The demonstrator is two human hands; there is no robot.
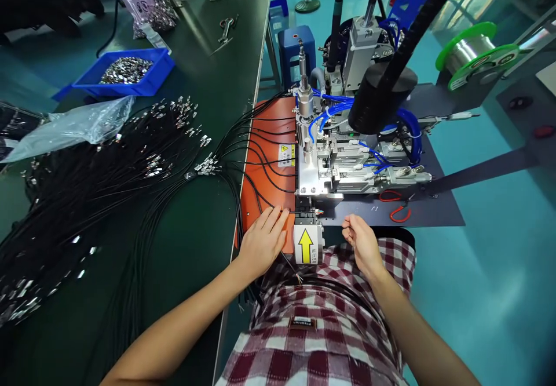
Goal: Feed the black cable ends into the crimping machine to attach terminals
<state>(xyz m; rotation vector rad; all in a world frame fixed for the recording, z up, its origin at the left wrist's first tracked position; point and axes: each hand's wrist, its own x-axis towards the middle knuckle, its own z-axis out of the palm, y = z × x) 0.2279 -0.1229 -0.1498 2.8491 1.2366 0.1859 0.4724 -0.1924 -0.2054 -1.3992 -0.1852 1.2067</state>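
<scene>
The black cable (299,212) lies at the near edge of the machine (319,171), wire ends (319,212) exposed. The left hand (264,238) rests over the cable and orange plate (282,197); its grip cannot be determined. The right hand (364,244) is curled nearby, grip contents indeterminable.

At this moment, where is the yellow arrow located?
In the head view, the yellow arrow is below and right of centre, on a white label between the left hand and the right hand.
</scene>
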